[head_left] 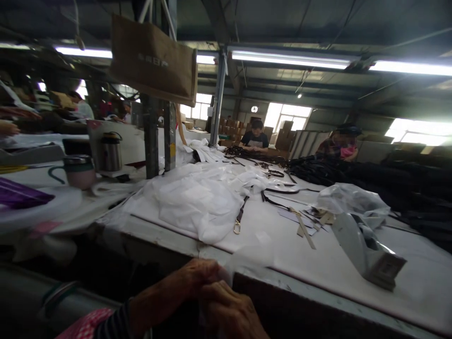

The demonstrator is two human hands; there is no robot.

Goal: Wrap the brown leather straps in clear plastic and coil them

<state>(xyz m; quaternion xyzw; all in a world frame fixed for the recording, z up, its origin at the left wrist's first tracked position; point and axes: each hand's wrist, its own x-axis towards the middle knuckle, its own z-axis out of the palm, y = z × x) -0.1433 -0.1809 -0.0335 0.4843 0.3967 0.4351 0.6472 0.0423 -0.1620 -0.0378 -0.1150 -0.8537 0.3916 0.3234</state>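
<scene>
My left hand [197, 274] and my right hand [231, 308] are close together at the front edge of the table, low in the head view. Both have their fingers bent and closed. Between and just beyond them shows a thin clear plastic bag [252, 252], blurred, its far part lying over the table edge. The fingers seem to pinch it, though their tips are partly hidden. Past the hands lies a dark strap with a gold clasp [237, 227], partly under a heap of white translucent plastic bags [201, 197].
A grey tape dispenser [370, 254] stands at right, near cut strips [307, 226] and a crumpled clear bag [353, 200]. Dark goods [381, 183] pile up behind. At left are a mug [79, 172], a thermos [111, 151] and a post [170, 136]. Two people sit across the table.
</scene>
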